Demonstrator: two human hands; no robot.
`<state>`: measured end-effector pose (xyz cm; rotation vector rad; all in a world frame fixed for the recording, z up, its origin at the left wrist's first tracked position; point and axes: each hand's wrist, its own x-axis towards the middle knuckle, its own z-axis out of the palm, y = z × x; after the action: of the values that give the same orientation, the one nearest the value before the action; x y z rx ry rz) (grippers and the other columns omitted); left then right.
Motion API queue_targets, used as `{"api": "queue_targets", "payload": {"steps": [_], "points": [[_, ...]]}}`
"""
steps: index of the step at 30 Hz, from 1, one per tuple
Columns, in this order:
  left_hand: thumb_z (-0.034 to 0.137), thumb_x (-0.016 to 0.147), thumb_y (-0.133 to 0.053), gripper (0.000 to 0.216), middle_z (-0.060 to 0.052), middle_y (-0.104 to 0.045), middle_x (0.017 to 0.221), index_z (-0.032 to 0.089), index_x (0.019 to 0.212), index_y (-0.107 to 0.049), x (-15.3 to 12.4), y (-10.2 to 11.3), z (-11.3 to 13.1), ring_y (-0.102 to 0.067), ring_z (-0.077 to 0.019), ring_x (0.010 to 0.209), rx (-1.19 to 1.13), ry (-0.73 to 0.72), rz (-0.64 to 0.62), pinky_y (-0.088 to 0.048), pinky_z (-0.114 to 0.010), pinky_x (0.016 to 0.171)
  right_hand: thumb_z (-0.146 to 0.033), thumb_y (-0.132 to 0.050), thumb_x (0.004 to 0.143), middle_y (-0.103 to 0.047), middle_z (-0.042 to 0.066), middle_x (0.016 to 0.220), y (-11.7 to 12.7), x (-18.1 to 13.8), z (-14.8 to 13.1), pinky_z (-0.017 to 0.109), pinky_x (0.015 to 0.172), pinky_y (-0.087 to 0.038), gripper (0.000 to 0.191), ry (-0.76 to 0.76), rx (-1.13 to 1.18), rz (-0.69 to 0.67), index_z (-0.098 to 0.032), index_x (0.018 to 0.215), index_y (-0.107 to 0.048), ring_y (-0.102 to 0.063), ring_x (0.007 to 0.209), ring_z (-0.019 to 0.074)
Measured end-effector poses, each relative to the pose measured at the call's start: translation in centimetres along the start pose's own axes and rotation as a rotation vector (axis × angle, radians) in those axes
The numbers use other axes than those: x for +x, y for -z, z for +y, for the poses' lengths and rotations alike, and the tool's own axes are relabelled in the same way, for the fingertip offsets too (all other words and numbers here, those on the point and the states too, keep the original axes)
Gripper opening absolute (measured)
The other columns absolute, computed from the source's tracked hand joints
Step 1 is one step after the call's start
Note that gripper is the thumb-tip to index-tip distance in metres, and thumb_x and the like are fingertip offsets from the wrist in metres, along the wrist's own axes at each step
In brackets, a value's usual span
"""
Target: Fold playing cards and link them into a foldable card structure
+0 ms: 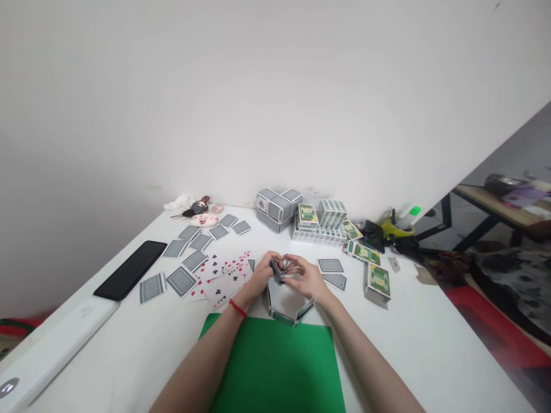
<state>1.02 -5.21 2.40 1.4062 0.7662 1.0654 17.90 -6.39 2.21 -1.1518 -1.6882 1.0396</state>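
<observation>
My left hand (267, 272) and my right hand (305, 275) meet above the white table, both with fingers closed on a ring of joined playing cards (284, 319). The ring is angular, with green and grey showing on its near side. At its far side a folded grey-backed part (276, 272) sits between my fingertips; the fingers partly cover it. A red string circles my left wrist. Close to my left hand lie face-up playing cards (224, 288). To the right of my right hand are two grey-backed cards (330, 265).
Grey-backed cards (181, 281) lie scattered at left, near a black phone (131, 269) and a long white device (60, 350). A green sheet (275, 367) lies in front. Behind stand a folded-card block (279, 207) and stacked card boxes (318, 234); another card box (377, 282) is at right.
</observation>
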Motion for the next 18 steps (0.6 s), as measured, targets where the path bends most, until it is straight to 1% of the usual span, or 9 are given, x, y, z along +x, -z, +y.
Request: {"api": "queue_targets", "payload": {"steps": [3,5,7,9,11,15,18], "points": [[0.009,0.052,-0.038,0.047,-0.001,-0.053,0.084,0.017,0.099,-0.045,0.0,0.2,0.1,-0.049,-0.0158,0.079,-0.054,0.012,-0.029,-0.038,-0.028,0.075,-0.019,-0.069,0.063,-0.059,0.002,0.089,-0.1,-0.1,-0.9,0.033,0.077,-0.052,0.057,0.029,-0.04,-0.037,-0.021,0.115,-0.047,-0.061,0.076,0.0143],[0.009,0.053,-0.039,0.052,-0.003,-0.055,0.089,0.017,0.104,-0.045,0.1,0.4,0.2,-0.051,-0.0175,0.086,-0.054,0.009,-0.042,-0.038,-0.03,0.08,-0.017,-0.067,0.063,-0.057,0.004,0.098,0.1,-0.1,-1.1,0.031,0.071,-0.053,0.058,0.039,-0.081,-0.025,-0.022,0.116,-0.044,-0.059,0.076,0.0137],[0.011,0.058,-0.04,0.049,-0.006,-0.057,0.097,0.016,0.107,-0.046,0.2,0.6,0.1,-0.05,-0.0199,0.096,-0.044,0.0,-0.042,-0.036,-0.032,0.087,-0.015,-0.063,0.065,-0.052,0.006,0.105,0.3,-0.2,-1.1,0.029,0.066,-0.053,0.05,0.048,-0.128,-0.004,-0.022,0.112,-0.046,-0.057,0.074,0.0126],[0.015,0.065,-0.039,0.045,-0.008,-0.057,0.105,0.016,0.11,-0.048,0.2,0.8,-0.1,-0.048,-0.022,0.106,-0.053,-0.007,-0.039,-0.033,-0.035,0.092,-0.014,-0.06,0.066,-0.047,0.007,0.106,0.6,-0.4,-0.8,0.028,0.064,-0.053,0.036,0.053,-0.163,0.016,-0.021,0.101,-0.052,-0.056,0.07,0.0111],[0.019,0.069,-0.039,0.046,-0.009,-0.056,0.112,0.016,0.114,-0.048,0.1,1.0,-0.4,-0.046,-0.0238,0.111,-0.081,-0.009,-0.031,-0.032,-0.038,0.095,-0.013,-0.058,0.067,-0.044,0.007,0.106,0.9,-0.6,-0.6,0.028,0.063,-0.052,0.023,0.056,-0.192,0.041,-0.02,0.089,-0.056,-0.055,0.066,0.0095],[0.016,0.064,-0.045,0.055,-0.01,-0.053,0.123,0.017,0.119,-0.048,-0.6,1.2,-0.5,-0.042,-0.0249,0.12,-0.145,-0.066,-0.009,-0.029,-0.039,0.1,-0.014,-0.056,0.069,-0.043,0.008,0.111,0.9,-0.8,-0.3,0.029,0.062,-0.051,0.013,0.064,-0.226,0.081,-0.018,0.081,-0.056,-0.053,0.06,0.0076],[0.01,0.059,-0.048,0.063,-0.008,-0.052,0.126,0.018,0.121,-0.048,-1.3,0.9,-0.2,-0.042,-0.0245,0.12,-0.072,-0.074,-0.02,-0.029,-0.038,0.102,-0.015,-0.056,0.07,-0.043,0.009,0.112,1.0,-0.8,-0.2,0.03,0.062,-0.051,0.012,0.065,-0.226,0.081,-0.018,0.082,-0.056,-0.053,0.059,0.0077]]}}
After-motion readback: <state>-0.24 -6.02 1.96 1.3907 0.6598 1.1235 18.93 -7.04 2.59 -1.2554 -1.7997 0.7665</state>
